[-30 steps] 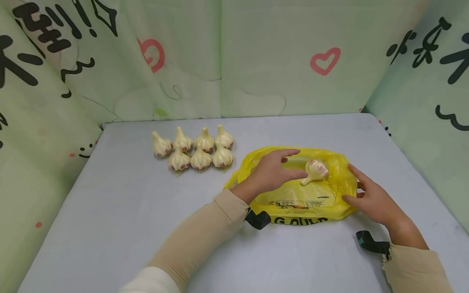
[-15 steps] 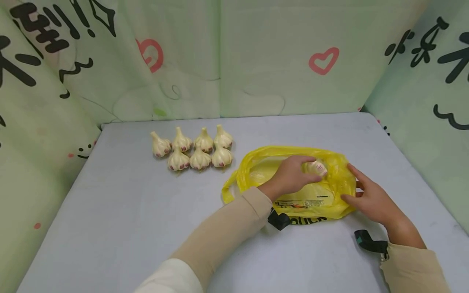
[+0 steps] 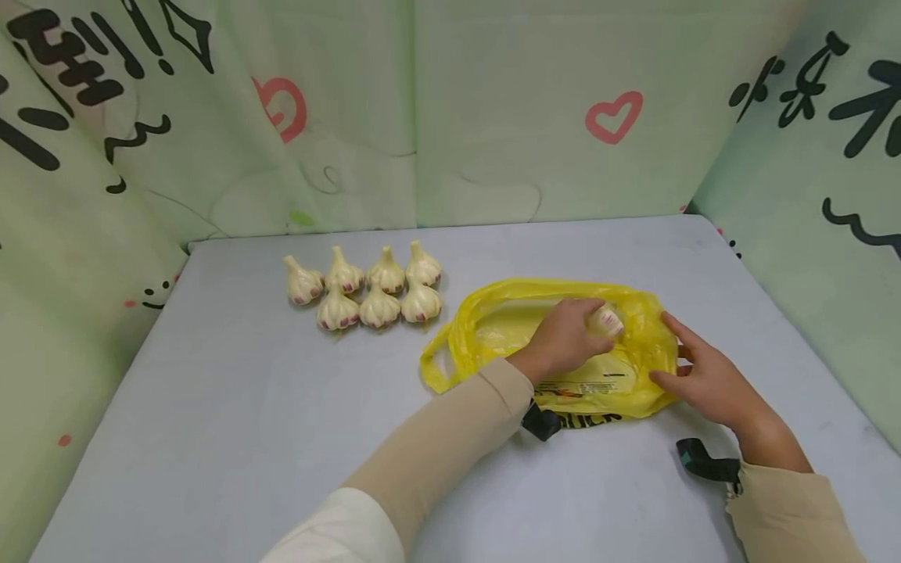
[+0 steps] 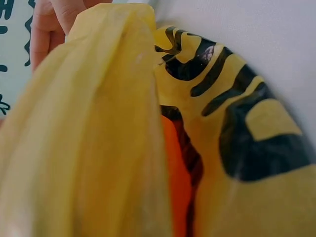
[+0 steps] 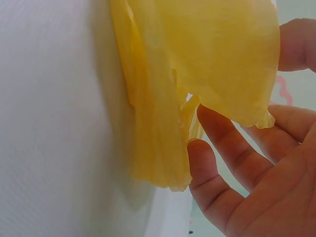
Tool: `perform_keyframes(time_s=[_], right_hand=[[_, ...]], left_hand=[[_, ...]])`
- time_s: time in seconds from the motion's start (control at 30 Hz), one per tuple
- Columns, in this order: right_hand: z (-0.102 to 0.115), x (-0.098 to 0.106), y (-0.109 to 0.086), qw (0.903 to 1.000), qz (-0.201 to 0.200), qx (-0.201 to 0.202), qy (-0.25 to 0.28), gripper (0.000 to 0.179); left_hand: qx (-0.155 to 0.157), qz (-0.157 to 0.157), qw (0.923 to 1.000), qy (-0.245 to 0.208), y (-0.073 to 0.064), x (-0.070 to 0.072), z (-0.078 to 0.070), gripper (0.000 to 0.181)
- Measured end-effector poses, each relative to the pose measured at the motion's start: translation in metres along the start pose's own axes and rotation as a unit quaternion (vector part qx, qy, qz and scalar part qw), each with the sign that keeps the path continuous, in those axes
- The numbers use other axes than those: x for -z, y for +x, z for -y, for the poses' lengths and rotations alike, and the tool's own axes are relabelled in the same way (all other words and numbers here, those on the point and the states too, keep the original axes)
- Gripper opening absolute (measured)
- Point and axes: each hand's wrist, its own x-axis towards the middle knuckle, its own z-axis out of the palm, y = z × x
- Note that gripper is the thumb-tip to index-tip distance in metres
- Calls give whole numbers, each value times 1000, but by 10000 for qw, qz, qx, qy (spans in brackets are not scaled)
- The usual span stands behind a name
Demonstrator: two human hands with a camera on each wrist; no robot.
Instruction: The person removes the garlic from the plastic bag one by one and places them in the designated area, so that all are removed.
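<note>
A yellow plastic bag (image 3: 493, 301) with black print lies on the table, its mouth held wide. Inside its right part sits a garlic bulb (image 3: 609, 321), white with purplish streaks. My left hand (image 3: 565, 338) reaches into the mouth and grips this bulb between thumb and fingers, covering its stem side. At the bag's right end, my right hand (image 3: 714, 381) holds the edge. The right wrist view shows its fingers (image 5: 232, 148) bent around the thin plastic. In the left wrist view, the bag wall (image 4: 98, 123) hides the left hand.
Several more garlic bulbs (image 3: 380, 306) stand in two close rows at the back left of the white table (image 3: 246, 422). A pale green printed curtain (image 3: 493, 117) surrounds the table at the back and sides. One bag handle (image 3: 432, 367) loops out to the left.
My left hand has moved right and farther into the bag, closing its fingers on the garlic bulb. The right hand keeps its place on the bag's edge.
</note>
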Motion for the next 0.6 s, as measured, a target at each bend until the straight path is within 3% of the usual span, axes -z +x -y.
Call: perform_keyframes(time_s=[0.17,0.33,0.6], right_hand=[[-1,0,0,10000,-3,35,1,92],[0,-1,1,10000,-3,30,5,91],[0,0,2,10000,-7,-15,-1,91]], left_hand=[[82,99,9999,57,0,-4,1,57],[251,141,9993,-241,-1,-7,0,54],[506,-100,9986,-141,-1,-9,-3,50]])
